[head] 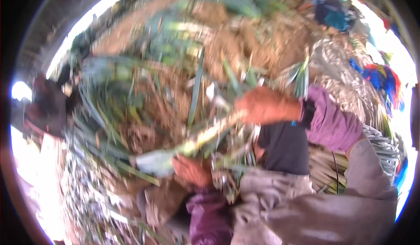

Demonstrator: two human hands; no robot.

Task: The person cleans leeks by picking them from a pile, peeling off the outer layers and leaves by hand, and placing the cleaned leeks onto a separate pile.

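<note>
A long leek-like stalk (pixel 205 136) slants across the middle of the view, pale yellow-green at the upper right and broad blue-green at the lower left. Around its pale upper end closes my right hand (pixel 262 106), coming from a purple cuff with a dark band at the wrist. Lower down, my left hand (pixel 193 171) grips the stalk from beneath, near the leafy part. A blurred whitish piece (pixel 211 92) juts out beside my right fingers; I cannot tell what it is. Motion blur hides the finger detail.
Cut green leaves (pixel 108 136) and straw-coloured litter lie heaped at left. Beyond is brown soil (pixel 242 45). A person (pixel 329 10) is at upper right, another (pixel 47 108) at far left. A crumpled sheet (pixel 341 71) and blue-red material (pixel 382 79) lie on the right.
</note>
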